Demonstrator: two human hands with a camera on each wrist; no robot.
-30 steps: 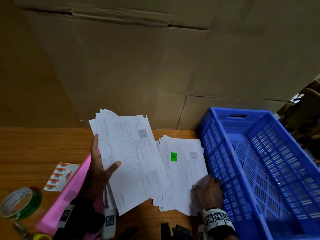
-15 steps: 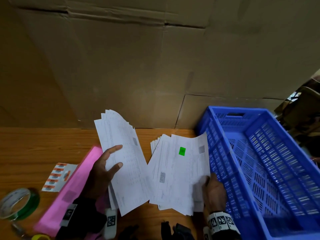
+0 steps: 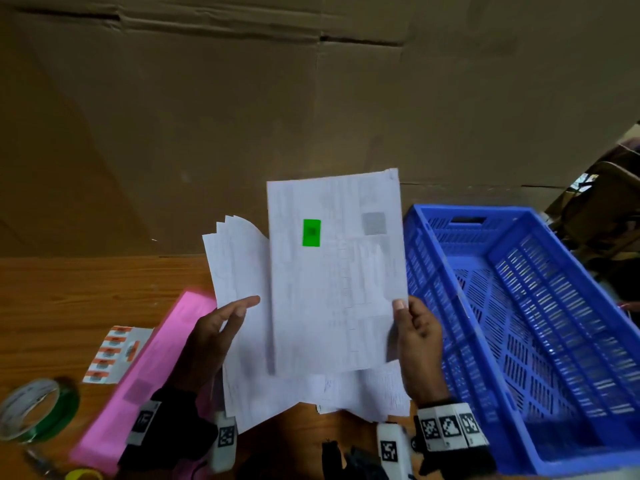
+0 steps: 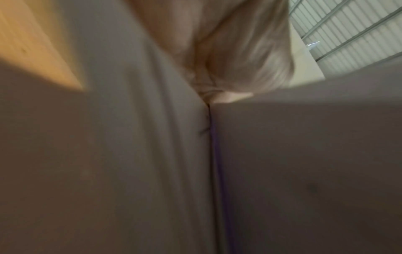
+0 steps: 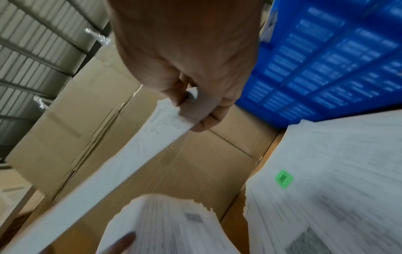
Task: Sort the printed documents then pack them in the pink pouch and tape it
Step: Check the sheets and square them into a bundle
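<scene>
The right hand (image 3: 417, 336) pinches one printed sheet (image 3: 334, 271) with a green sticker (image 3: 311, 232) — raised above the tabletop (image 3: 86, 292). The left hand (image 3: 211, 341) grasps a fanned stack of documents (image 3: 239, 268). The pink pouch (image 3: 149, 372) lies beside the left wrist — near a tape roll (image 3: 34, 408).

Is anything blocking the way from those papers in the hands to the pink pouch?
Partly: the left hand and its fanned stack of papers sit over the pink pouch. The right hand holds the green-stickered sheet up beside them.
</scene>
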